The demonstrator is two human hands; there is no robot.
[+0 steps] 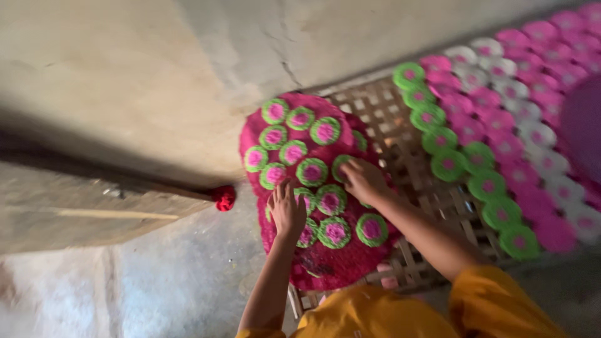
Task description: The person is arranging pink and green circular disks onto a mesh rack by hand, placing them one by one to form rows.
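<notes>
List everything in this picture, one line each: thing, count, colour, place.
round mat: one, deep pink, centre, on the lattice.
discs: over a dozen, green with pink centres, on the round mat.
woven lattice: one, pale tan, under both mats.
large mat: one, green, pink and white discs, right.
red ball: one, at the end of a dark rod, left.
wall: beige, cracked, top left.
left hand: on the discs.
right hand: on the discs.
sleeves: orange, bottom.

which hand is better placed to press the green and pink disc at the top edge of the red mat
Probably the right hand: it lies higher on the red mat, nearer the top disc. The left hand rests lower, by the bottom rows.
</notes>
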